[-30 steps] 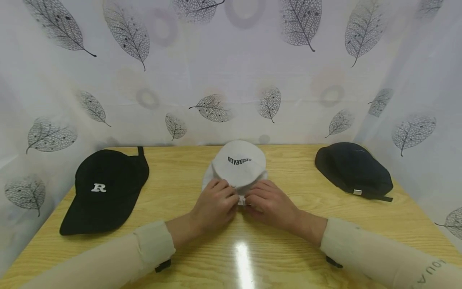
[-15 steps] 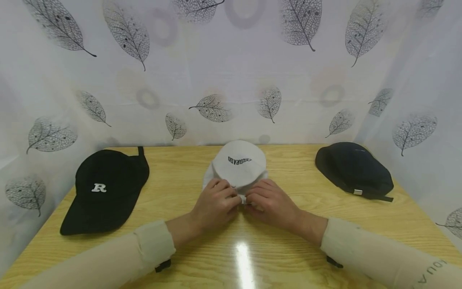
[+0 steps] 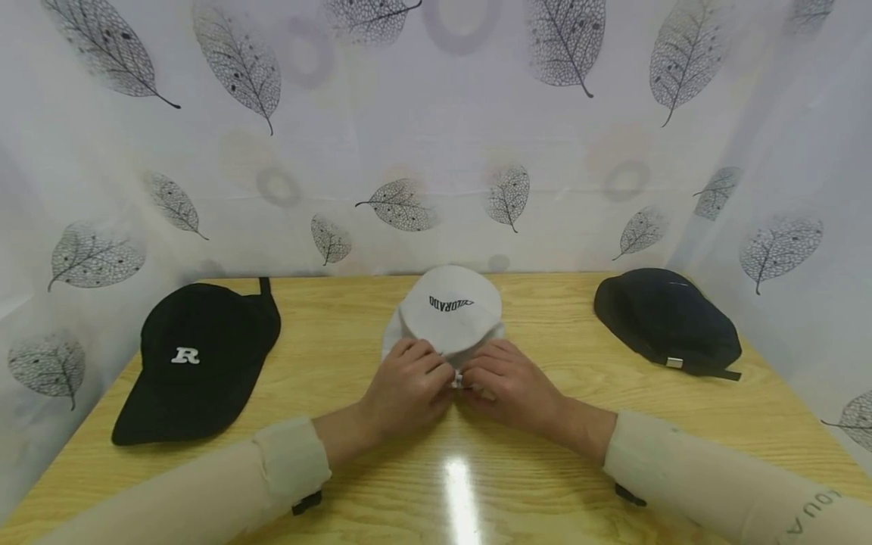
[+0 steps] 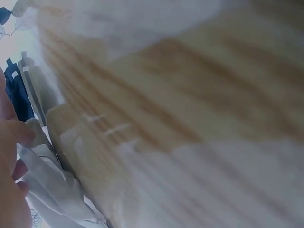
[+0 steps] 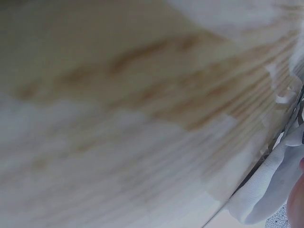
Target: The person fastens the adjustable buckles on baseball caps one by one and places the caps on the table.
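In the middle of the table lies a white cap [image 3: 453, 303] with dark COLORADO lettering that reads upside down from here. At its near edge my left hand [image 3: 409, 381] and right hand [image 3: 511, 382] meet, fingers curled, pinching the cap's strap [image 3: 458, 378] from either side. A small light bit of the strap, with what looks like its buckle, shows between the fingertips; the rest is covered by the hands. The left wrist view catches the cap's white fabric [image 4: 52, 190] beside the fingers, and the right wrist view shows white fabric [image 5: 266, 190] at its edge.
On the left lies a black cap [image 3: 197, 393] with a white R, its strap sticking up at the back. A dark navy cap [image 3: 664, 318] with a metal buckle sits on the right. Behind the wooden table [image 3: 327, 325] hangs a leaf-patterned curtain [image 3: 436, 129].
The fingertips have shifted slightly at the strap, and the left fingers have edged a little toward the right hand. The caps stay where they were.
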Tool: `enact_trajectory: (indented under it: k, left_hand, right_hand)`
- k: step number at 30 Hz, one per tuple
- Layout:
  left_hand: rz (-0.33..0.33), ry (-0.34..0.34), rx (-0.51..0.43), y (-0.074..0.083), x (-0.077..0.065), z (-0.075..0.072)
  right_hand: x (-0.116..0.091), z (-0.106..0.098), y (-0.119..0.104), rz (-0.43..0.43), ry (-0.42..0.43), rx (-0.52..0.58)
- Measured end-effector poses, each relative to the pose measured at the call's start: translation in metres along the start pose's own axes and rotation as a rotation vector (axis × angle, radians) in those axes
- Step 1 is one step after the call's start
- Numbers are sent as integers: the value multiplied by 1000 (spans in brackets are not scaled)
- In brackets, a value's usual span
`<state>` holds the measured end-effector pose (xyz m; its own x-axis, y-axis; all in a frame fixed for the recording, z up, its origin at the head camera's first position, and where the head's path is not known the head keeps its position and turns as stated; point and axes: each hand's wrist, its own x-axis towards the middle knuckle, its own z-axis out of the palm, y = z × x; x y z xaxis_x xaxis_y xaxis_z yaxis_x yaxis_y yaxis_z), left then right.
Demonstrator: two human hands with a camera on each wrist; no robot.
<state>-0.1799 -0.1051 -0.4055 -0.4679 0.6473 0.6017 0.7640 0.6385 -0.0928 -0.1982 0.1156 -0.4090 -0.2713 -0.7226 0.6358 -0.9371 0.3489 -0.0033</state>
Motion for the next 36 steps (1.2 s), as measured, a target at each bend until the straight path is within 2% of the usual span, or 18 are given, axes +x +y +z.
enact_trajectory:
  k: [6,19,29,36]
  left_hand:
    - [-37,-53,2,1,0,-2]
    - [27,-18,23,-1,0,0]
    - [-26,-45,4,0,-1,0]
    - [-22,-56,26,1,-1,-1]
  right_hand:
    - [-1,0,0,0,-4,-15]
    - [0,1,-1,-3,15,2]
    - [0,1,-1,2,6,-14]
    - [0,1,-1,5,13,-62]
